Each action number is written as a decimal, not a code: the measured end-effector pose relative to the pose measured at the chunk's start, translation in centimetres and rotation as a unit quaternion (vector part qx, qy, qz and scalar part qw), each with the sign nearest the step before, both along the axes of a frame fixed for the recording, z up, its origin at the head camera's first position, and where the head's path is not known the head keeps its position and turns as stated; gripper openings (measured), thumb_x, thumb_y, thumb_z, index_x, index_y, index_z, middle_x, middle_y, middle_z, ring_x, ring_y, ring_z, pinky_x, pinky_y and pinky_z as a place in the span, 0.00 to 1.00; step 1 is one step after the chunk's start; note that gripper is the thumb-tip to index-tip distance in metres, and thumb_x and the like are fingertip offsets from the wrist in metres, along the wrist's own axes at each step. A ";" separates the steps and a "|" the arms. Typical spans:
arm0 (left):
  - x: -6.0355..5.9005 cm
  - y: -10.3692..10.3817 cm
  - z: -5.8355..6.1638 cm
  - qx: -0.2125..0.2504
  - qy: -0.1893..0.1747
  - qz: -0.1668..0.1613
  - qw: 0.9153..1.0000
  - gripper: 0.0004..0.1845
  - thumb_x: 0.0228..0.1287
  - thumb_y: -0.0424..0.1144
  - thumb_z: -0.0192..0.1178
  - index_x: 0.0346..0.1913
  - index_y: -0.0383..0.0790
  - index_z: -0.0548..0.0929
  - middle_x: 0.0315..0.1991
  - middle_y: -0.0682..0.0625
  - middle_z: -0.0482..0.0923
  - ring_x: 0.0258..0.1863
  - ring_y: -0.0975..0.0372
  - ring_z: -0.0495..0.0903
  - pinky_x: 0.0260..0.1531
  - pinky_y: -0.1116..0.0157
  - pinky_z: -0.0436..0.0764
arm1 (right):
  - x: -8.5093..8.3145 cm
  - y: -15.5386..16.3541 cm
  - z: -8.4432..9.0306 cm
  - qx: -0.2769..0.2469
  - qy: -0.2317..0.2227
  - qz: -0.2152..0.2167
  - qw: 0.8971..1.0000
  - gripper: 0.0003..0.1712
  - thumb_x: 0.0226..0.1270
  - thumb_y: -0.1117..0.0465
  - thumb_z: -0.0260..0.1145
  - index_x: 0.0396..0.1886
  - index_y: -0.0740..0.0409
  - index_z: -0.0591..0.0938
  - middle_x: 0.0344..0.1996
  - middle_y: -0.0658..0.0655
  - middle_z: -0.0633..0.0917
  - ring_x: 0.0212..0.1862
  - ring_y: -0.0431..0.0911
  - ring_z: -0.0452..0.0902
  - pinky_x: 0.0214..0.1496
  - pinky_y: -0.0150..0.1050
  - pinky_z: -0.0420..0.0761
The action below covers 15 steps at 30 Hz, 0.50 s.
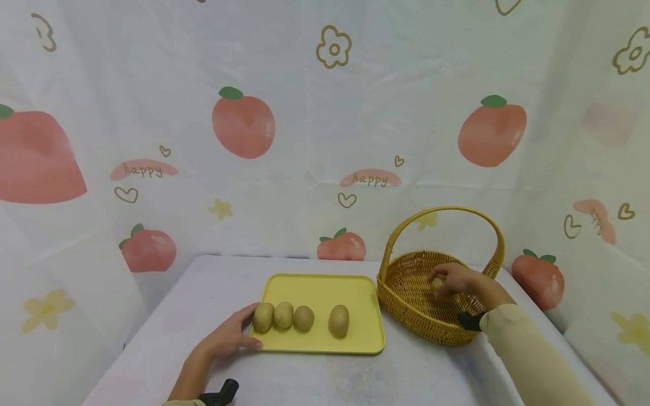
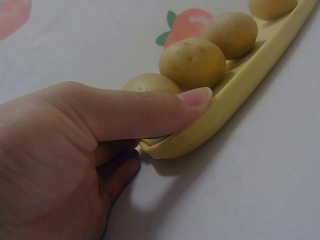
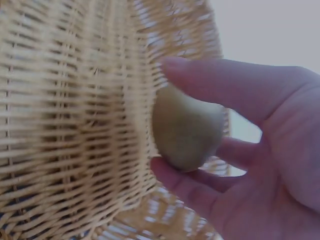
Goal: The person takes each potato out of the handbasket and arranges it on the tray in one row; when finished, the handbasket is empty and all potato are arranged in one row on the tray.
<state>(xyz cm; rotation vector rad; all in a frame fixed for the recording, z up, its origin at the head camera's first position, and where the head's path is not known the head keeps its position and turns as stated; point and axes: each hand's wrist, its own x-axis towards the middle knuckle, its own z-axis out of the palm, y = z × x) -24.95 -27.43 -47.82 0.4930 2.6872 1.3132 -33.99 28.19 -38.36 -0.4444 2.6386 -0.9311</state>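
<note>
Over the inside of a wicker basket [image 1: 416, 316], my right hand [image 1: 455, 280] grips a potato [image 3: 185, 130] between thumb and fingers. In the right wrist view, the basket's woven wall [image 3: 65, 110] fills the left side, beside the potato. At the tray's near left corner, my left hand [image 1: 231, 334] holds the yellow tray [image 1: 325, 287]; its thumb [image 2: 165, 112] lies along the rim and its other fingers are partly hidden at the corner. Three potatoes [image 1: 284, 314] sit in a row at the tray's left, and another potato [image 1: 338, 321] stands apart to their right.
The basket's tall arched handle [image 1: 447, 208] rises above it, right of the tray. A white cloth [image 1: 284, 378] covers the table, and a curtain printed with fruit [image 1: 304, 113] hangs behind and at the sides. Dark straps [image 1: 471, 321] sit at both wrists.
</note>
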 end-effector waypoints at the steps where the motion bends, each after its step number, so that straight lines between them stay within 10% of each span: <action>1: 0.0 0.0 0.0 0.000 0.000 -0.001 1.000 0.56 0.43 0.42 0.77 0.70 0.21 0.56 0.70 0.27 0.57 0.69 0.36 0.56 0.68 0.42 0.54 | 0.0 -0.1 0.1 -0.014 0.011 0.003 1.000 0.20 0.55 0.68 0.71 0.49 0.67 0.79 0.43 0.62 0.78 0.36 0.49 0.72 0.34 0.42 0.77; 10: 0.1 0.0 0.0 -0.005 0.003 -0.001 1.000 0.56 0.43 0.43 0.77 0.71 0.22 0.56 0.70 0.27 0.56 0.69 0.36 0.56 0.68 0.42 0.53 | 2.3 -2.5 1.5 -0.013 0.163 0.056 0.985 0.18 0.60 0.63 0.71 0.50 0.60 0.82 0.52 0.63 0.80 0.40 0.48 0.73 0.36 0.41 0.75; 15: 0.2 0.1 0.1 -0.003 -0.006 0.011 1.000 0.56 0.42 0.42 0.77 0.71 0.22 0.57 0.70 0.27 0.56 0.69 0.36 0.56 0.69 0.43 0.53 | 4.1 -4.2 1.7 -0.027 0.176 0.047 0.983 0.25 0.57 0.61 0.73 0.56 0.60 0.79 0.48 0.61 0.81 0.41 0.48 0.76 0.36 0.40 0.78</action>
